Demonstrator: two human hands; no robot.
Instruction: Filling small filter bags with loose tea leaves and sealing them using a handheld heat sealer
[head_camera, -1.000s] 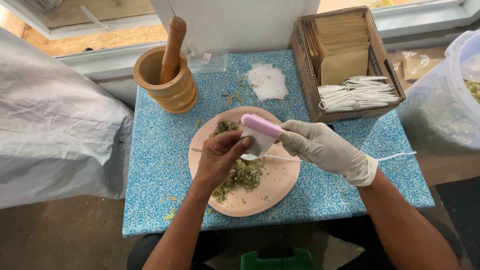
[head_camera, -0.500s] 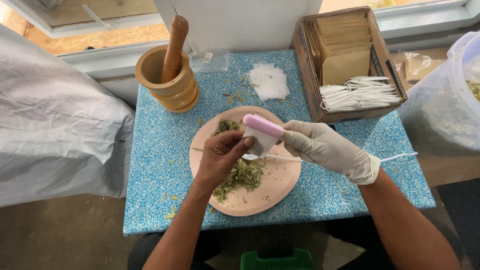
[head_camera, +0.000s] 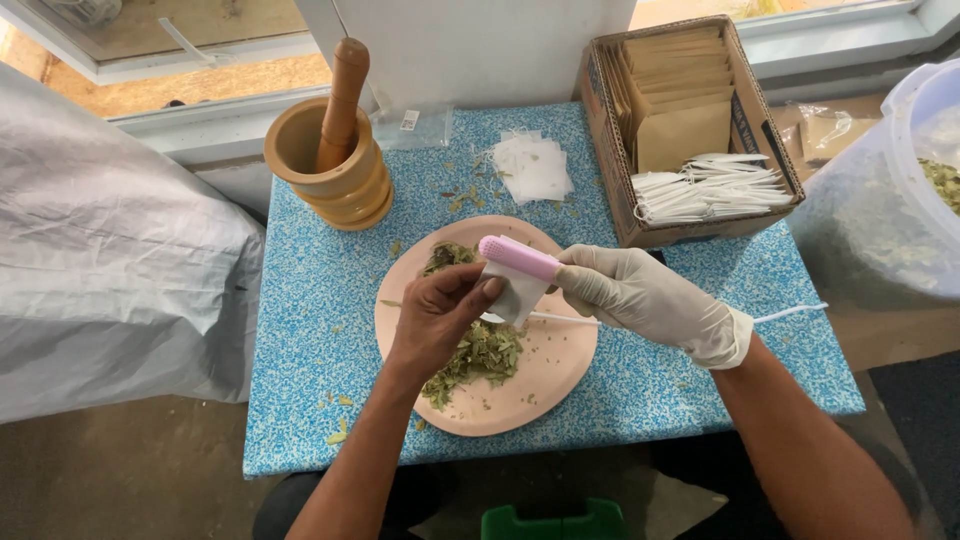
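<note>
My bare left hand (head_camera: 437, 320) pinches a small white filter bag (head_camera: 512, 293) over a round pink plate (head_camera: 540, 385). My right hand (head_camera: 640, 297), in a white glove, grips a pink hand-held sealer (head_camera: 520, 258) clamped across the top of that bag. A thin white cord (head_camera: 790, 313) runs from the sealer to the right. A heap of dried green leaves (head_camera: 478, 355) lies on the plate, partly under my left hand.
A wooden mortar with a pestle (head_camera: 335, 160) stands at the back left of the blue speckled table (head_camera: 300, 330). A stack of white bags (head_camera: 532, 166) lies behind the plate. A cardboard box (head_camera: 690, 130) holds brown envelopes and white bags. A bucket (head_camera: 925, 150) sits far right.
</note>
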